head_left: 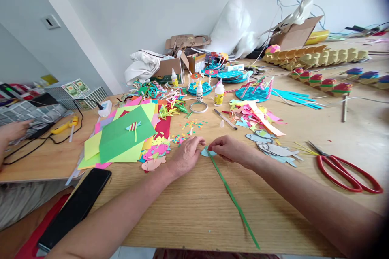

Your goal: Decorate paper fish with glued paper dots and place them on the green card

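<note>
A small light-blue paper fish (205, 152) lies on the table between my hands. A long narrow green paper strip (230, 194) runs from the fish towards the table's front edge. My right hand (227, 147) is closed, its fingertips pinching the upper end of the strip over the fish. Just left of the fish is my left hand (189, 153), its fingers curled in; whether anything is between them is hidden. Tiny coloured paper bits (187, 129) are scattered beyond my left hand. Grey-blue paper fish (273, 148) lie beyond my right forearm.
Red-handled scissors (343, 170) lie at right. Glue bottles (219, 93), a tape roll (198, 107) and a pen (225, 119) stand or lie ahead. Coloured paper sheets (121, 137), pink paper fish (154, 164) and a black phone (75, 206) are at left. Another person's hand (15, 130) is far left.
</note>
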Motion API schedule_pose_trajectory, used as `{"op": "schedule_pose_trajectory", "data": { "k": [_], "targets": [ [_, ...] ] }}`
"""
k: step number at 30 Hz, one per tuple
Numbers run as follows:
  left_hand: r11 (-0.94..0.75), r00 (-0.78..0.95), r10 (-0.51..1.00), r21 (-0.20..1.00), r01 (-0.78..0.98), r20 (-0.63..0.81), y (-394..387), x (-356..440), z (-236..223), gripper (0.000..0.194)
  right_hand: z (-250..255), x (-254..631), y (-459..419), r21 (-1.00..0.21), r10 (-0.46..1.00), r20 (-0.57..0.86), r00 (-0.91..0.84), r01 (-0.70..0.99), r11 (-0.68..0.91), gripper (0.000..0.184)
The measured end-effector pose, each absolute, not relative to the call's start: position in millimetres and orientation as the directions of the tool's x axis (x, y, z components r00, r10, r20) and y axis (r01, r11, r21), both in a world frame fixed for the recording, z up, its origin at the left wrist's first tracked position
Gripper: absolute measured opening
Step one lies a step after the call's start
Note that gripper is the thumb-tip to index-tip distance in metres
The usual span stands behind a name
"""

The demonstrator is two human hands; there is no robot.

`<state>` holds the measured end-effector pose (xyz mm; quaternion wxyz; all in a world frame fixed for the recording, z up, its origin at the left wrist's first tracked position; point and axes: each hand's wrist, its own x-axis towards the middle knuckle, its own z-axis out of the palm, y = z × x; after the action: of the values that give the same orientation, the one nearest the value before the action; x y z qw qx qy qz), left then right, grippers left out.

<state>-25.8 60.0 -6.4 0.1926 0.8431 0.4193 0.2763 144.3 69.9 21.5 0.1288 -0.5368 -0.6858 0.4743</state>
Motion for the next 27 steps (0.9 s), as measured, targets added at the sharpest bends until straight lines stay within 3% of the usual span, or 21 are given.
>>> {"op": "schedule_pose_trajectory", "data": {
  "k": [7, 13, 16, 22, 27],
  "targets": [
    [-0.578, 0.474, 0.815, 0.521, 0.628, 0.333, 60, -28, -6, 0.034, 23, 152, 69, -0.741, 0.883, -0.329, -0.335, 0.671, -0.022, 0.025],
    [-0.617, 0.512, 0.787, 0.459, 0.639, 0.345, 59, -28, -6, 0.023, 26, 156, 59, -0.575, 0.933, -0.139, -0.333, 0.794, 0.197, 0.024],
    [-0.672, 0.558, 0.740, 0.396, 0.626, 0.375, 59, -29, -5, 0.015, 32, 156, 50, -0.511, 0.931, -0.120, -0.343, 0.826, 0.238, 0.026],
    [-0.719, 0.602, 0.695, 0.363, 0.592, 0.394, 57, -30, -4, 0.020, 33, 157, 45, -0.572, 0.920, -0.156, -0.360, 0.792, 0.213, 0.024],
    [-0.699, 0.609, 0.715, 0.381, 0.605, 0.345, 56, -29, -2, 0.013, 30, 158, 46, -0.574, 0.918, -0.167, -0.359, 0.793, 0.206, 0.023]
  ]
}}
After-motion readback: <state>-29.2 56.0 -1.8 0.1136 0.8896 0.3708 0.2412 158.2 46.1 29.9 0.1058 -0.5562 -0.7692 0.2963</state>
